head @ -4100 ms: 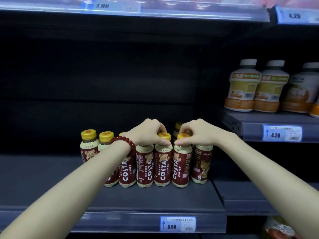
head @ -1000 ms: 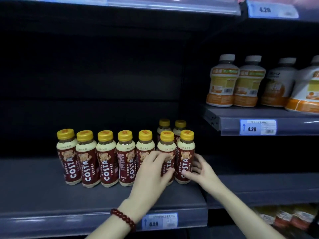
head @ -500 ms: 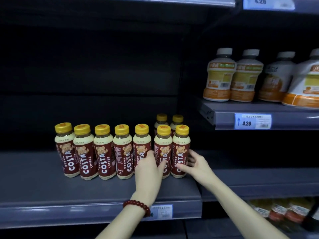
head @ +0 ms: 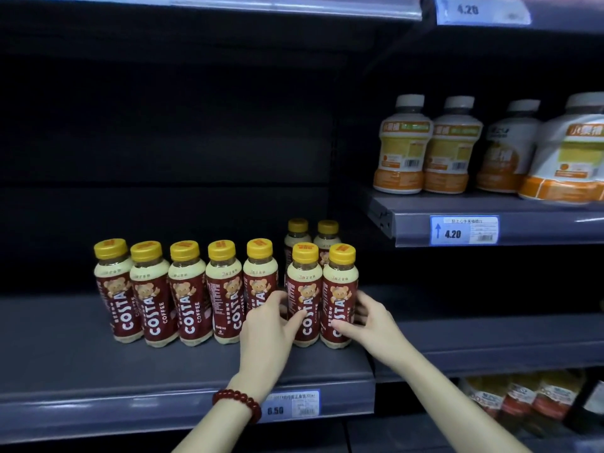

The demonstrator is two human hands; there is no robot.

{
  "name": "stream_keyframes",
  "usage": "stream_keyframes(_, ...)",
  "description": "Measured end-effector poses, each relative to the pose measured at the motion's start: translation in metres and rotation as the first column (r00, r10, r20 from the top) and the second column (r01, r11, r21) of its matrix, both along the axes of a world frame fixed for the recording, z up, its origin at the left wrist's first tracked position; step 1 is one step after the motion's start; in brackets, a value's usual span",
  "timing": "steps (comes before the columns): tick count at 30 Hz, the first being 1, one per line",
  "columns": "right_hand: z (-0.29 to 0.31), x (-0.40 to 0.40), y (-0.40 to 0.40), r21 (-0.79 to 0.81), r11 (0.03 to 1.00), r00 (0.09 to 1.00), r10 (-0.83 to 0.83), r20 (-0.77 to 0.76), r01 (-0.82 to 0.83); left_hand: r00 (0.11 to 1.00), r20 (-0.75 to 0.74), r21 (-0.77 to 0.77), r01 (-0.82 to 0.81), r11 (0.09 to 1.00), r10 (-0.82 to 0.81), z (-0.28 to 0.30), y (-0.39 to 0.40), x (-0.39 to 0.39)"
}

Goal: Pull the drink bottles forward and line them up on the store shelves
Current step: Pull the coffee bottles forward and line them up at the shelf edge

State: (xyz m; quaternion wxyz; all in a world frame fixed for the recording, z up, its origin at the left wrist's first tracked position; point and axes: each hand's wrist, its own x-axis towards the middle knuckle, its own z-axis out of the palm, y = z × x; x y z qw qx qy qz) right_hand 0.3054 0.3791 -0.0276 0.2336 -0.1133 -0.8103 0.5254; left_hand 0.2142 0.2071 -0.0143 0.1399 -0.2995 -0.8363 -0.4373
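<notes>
Several Costa coffee bottles [head: 186,295] with yellow caps stand in a front row on the grey shelf [head: 65,364]. Two more bottles [head: 312,233] stand behind the row's right end. My left hand [head: 271,328], with a red bead bracelet on the wrist, wraps its fingers around the second bottle from the right [head: 305,289]. My right hand [head: 369,318] holds the lower part of the rightmost bottle [head: 340,282] from its right side. Both bottles stand upright on the shelf.
A higher shelf [head: 523,223] to the right carries white and orange drink bottles [head: 428,148] above a 4.20 price tag [head: 464,230]. A 6.50 price tag [head: 291,405] sits on the front rail. More bottles [head: 523,400] stand on the lower right shelf.
Earlier both hands gripped bottle caps in a bunched group; the bottles now stand in a straight row. In the last second my hands stayed low on the two right-end bottles, barely shifting.
</notes>
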Motion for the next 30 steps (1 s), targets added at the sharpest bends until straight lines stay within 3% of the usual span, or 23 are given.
stream_keyframes(4,0.000,-0.001,0.001,-0.005,1.000,1.000,0.003,-0.009,-0.003,0.999,0.004,-0.020,0.039,0.999,-0.039,0.001,0.006,0.004)
stream_keyframes(9,0.001,0.000,-0.001,-0.009,1.000,1.000,0.017,-0.005,-0.017,0.960,0.246,0.062,0.121,0.991,-0.133,0.001,0.016,0.009)
stream_keyframes(22,0.005,0.044,-0.020,0.061,0.997,0.999,0.039,0.031,-0.041,0.946,0.212,0.062,0.236,0.970,-0.244,0.003,-0.021,0.033)
stream_keyframes(30,0.000,0.051,-0.029,0.019,0.999,0.999,0.032,0.039,-0.032,0.956,0.197,0.104,0.198,0.975,-0.215,-0.006,-0.025,0.038)
